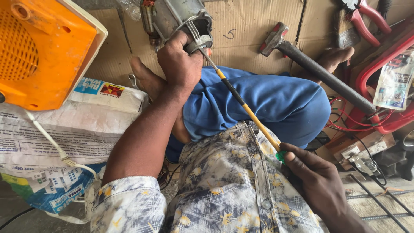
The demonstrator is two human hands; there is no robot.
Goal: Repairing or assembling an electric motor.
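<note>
Cardboard floor; left hand hides motor, right hand covers screwdriver handle.

Pale floral shirt (yellow sprigs, buttoned), blue trousers, bare feet.

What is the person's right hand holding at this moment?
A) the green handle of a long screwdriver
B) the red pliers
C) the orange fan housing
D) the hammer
A: the right hand grips the green handle of the screwdriver, whose yellow-and-black shaft runs up to the metal motor part steadied by the left hand; the hammer lies untouched.
</note>
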